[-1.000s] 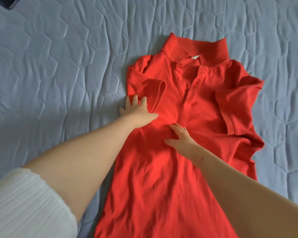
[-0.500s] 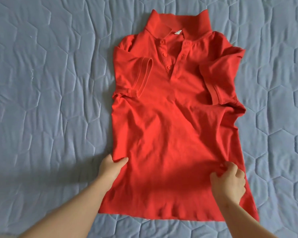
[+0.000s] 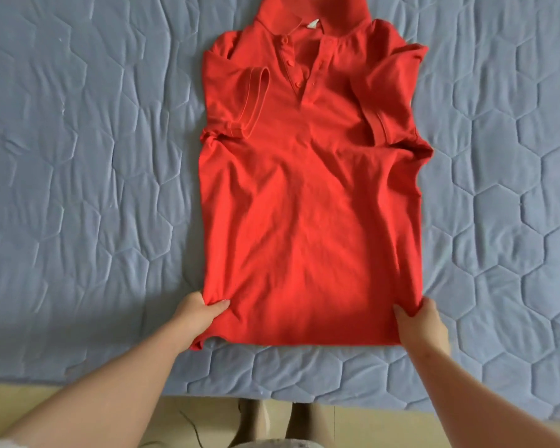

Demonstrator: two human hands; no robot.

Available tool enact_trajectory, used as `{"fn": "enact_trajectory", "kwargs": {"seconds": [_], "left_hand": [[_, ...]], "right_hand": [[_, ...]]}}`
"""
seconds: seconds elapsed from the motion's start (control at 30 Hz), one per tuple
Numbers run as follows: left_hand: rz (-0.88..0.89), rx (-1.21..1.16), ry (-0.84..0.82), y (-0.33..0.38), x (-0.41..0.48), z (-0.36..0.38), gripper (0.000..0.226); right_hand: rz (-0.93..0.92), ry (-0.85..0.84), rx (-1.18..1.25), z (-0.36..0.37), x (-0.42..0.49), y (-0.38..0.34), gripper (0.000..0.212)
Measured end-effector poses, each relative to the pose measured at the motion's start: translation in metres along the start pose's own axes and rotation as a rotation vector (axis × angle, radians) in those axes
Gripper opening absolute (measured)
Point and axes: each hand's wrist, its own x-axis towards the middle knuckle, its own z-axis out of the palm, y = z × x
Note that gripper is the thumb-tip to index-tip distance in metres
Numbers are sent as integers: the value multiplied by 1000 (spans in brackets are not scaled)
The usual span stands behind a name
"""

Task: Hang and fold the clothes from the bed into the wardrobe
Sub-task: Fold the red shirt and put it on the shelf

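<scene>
The left hand (image 3: 198, 313) pinches the lower left corner of the red polo shirt (image 3: 304, 205), thumb on top and the cloth bunched under it. The right hand (image 3: 423, 324) grips the lower right corner the same way, its thumb lying on the fabric at the side edge. A second ago both hands lay flat on the middle of the shirt, beside the tucked sleeve. Half a second ago they had slid down to its sides, and now they hold it just above the hem (image 3: 304, 341). I judge that the smoothing is over and the lengthwise fold is about to start: with both bottom corners in hand, the lower half looks ready to be lifted up towards the collar (image 3: 314, 14).

The shirt lies face up between the hands and stretches away from them. The left-side sleeve (image 3: 240, 101) and the right-side sleeve (image 3: 388, 101) are both folded inward over the chest, and the button placket is open. The body is fairly flat, with some creases at the waist.

The shirt rests on the blue quilted bedspread (image 3: 78, 189), its hem close to the near edge of the bed. The collar runs off the top of the view. Below the near edge a strip of floor (image 3: 78, 402) shows. No wardrobe is in view.
</scene>
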Motion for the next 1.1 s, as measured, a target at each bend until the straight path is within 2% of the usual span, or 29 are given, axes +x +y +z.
{"fn": "enact_trajectory", "kwargs": {"seconds": [0.07, 0.2, 0.47, 0.53, 0.63, 0.7, 0.73, 0.83, 0.9, 1.0, 1.1], "left_hand": [[-19, -20, 10, -11, -12, 3, 33], [-7, -21, 18, -27, -28, 5, 36], [-13, 194, 22, -90, -58, -12, 36], [-16, 226, 25, -105, -62, -18, 34], [-18, 298, 51, -114, -66, -22, 34], [-27, 371, 58, -111, -67, -20, 39], [-35, 413, 48, -107, -69, -19, 42], [-85, 515, 52, -90, -75, -8, 66], [-53, 555, 132, -71, -80, 3, 75], [114, 516, 177, -28, -89, 22, 61], [270, 468, 142, 35, -94, 44, 40]], "right_hand": [[-47, -7, 69, 4, -9, 9, 28], [-41, -23, 109, 9, -22, 24, 30], [131, -114, 153, 35, -55, 86, 26], [163, -128, 174, 39, -64, 101, 11], [183, -122, 172, 43, -71, 108, 29], [174, -132, 139, 40, -75, 102, 17], [166, -136, 123, 38, -77, 97, 18], [96, -143, 94, 29, -80, 84, 35], [48, -137, 164, 26, -81, 78, 39], [68, -116, 309, 24, -83, 72, 38], [155, -149, 385, 18, -82, 68, 40]]}}
